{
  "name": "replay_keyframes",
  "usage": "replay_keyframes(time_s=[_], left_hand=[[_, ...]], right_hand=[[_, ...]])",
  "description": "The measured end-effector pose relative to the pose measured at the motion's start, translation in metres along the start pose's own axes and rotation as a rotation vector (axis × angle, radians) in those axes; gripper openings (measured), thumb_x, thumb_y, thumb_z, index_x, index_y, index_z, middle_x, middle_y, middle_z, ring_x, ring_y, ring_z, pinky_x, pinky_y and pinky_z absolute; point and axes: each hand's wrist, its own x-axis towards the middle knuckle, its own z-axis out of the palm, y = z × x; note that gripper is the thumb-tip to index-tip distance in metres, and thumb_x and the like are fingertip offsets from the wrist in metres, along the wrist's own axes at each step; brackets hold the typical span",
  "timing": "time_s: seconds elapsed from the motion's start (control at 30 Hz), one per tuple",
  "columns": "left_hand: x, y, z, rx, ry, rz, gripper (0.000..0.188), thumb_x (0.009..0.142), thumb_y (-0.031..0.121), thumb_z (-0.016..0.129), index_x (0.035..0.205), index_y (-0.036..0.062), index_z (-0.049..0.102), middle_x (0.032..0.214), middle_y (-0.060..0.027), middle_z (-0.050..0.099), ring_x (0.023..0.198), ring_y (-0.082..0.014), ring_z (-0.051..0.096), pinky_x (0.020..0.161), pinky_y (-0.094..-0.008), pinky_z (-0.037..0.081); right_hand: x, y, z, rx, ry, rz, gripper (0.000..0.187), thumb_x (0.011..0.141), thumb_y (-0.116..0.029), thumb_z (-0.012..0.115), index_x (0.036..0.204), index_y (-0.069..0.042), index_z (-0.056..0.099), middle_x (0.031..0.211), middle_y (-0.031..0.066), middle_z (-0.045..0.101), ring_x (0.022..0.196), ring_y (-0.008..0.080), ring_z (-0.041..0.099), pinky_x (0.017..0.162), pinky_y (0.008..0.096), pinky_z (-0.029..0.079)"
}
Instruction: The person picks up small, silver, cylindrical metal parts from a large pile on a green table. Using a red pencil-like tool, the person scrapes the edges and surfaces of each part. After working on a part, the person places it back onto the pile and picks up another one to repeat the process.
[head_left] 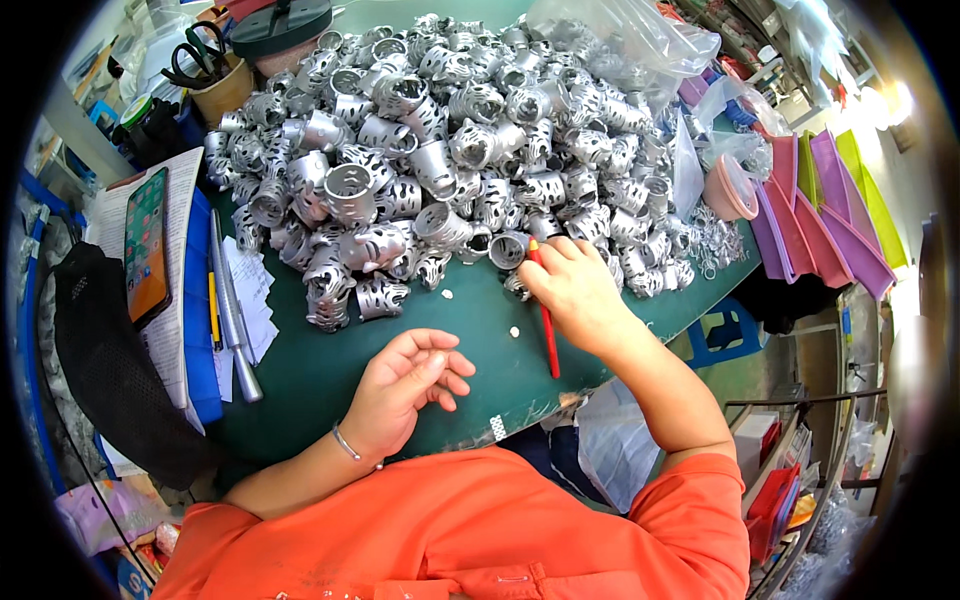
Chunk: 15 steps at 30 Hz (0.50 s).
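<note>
Nearest me, my left hand hangs over the green desk by its front edge, fingers loosely curled and thumb apart, with nothing visible in it; I judge it is kept free for steadying. A little farther, my right hand is closed on a red pen, which slants between my fingers, its lower end toward me. Such a pinch near the far end probably gives close control. That end is beside a silver metal sleeve at the heap's front; I cannot tell whether they touch.

To my left, a metal rod lies lengthwise beside a blue tray bearing printed papers, with a phone on top, likely set there to be seen at a glance.

Beyond my hands, the heap of cut-out sleeves spreads across the desk, seemingly piled within easy reach. To its right, small metal rings lie near a pink tub whose contents I cannot make out.

Farther off, a tan holder keeps scissors handles up, and a clear plastic bag drapes over the heap's far right.
</note>
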Motion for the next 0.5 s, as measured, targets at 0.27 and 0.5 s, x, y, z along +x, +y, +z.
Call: replay_keyframes(time_s=[0.27,0.5], left_hand=[[0.000,-0.006,0.007,0.030,0.108,0.066,0.045,0.083,0.009,0.060,0.121,-0.0004,0.039,0.109,-0.0151,0.054,0.097,-0.0222,0.059,0.079,-0.0302,0.051],[0.002,-0.007,0.002,0.043,0.025,0.088,0.040,0.080,-0.004,0.060,0.117,-0.0058,0.044,0.112,-0.0138,0.054,0.102,-0.0180,0.055,0.090,-0.0289,0.046]], right_hand=[[-0.013,-0.050,-0.009,0.623,0.345,0.147,0.041,0.054,-0.008,0.077,0.075,-0.008,0.042,0.090,0.0105,0.059,0.076,0.0268,0.054,0.068,0.0358,0.042],[-0.029,-0.095,0.022,1.364,0.642,0.371,0.033,0.077,-0.010,0.069,0.089,-0.005,0.039,0.106,0.0200,0.055,0.096,0.0248,0.058,0.078,0.0349,0.049]])
